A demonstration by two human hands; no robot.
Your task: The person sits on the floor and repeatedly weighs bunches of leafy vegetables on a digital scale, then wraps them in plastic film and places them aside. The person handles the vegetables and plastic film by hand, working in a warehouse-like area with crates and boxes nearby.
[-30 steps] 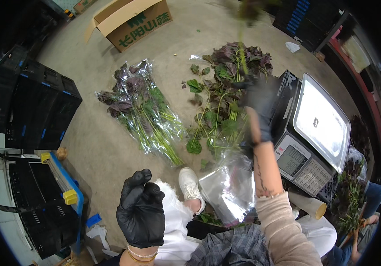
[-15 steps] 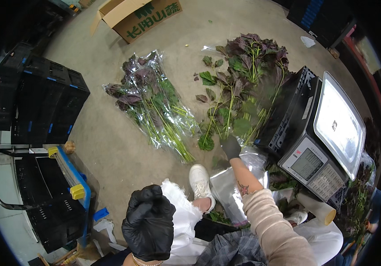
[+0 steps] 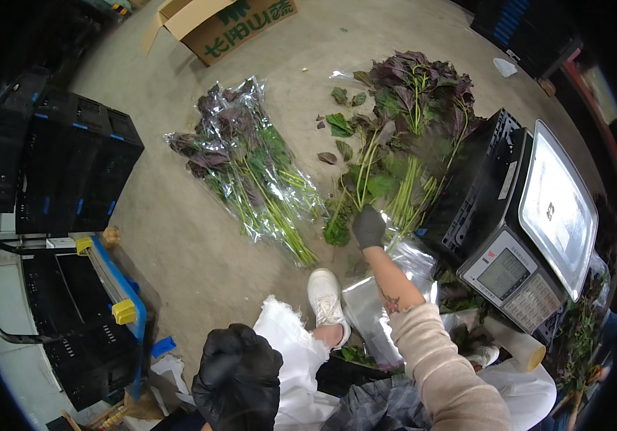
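Note:
My right hand (image 3: pixel 369 228), in a dark glove, reaches out at the middle, fingers closed at the lower end of a purple-green perilla stem (image 3: pixel 367 172). More loose perilla (image 3: pixel 420 82) lies in a heap beyond it, its stems pointing toward me. My left hand (image 3: pixel 238 373), in a black glove, is a fist near my left knee, with nothing showing out of it. Left of the heap, bunches of perilla lie in clear plastic sleeves (image 3: pixel 251 161). Flat clear bags (image 3: pixel 373 316) are stacked under my right forearm.
A digital scale (image 3: pixel 502 273) with a steel pan stands on a black crate at the right. Black crates (image 3: pixel 79 158) are stacked at the left, behind a blue-edged cart (image 3: pixel 118 280). An open cardboard box (image 3: pixel 226 32) sits on the far floor. My white shoe (image 3: pixel 325 298) is near the bags.
My right hand has shifted slightly up and left among the stem ends, and its fingers have drawn in. My left fist has dropped a little lower. The view has shifted slightly.

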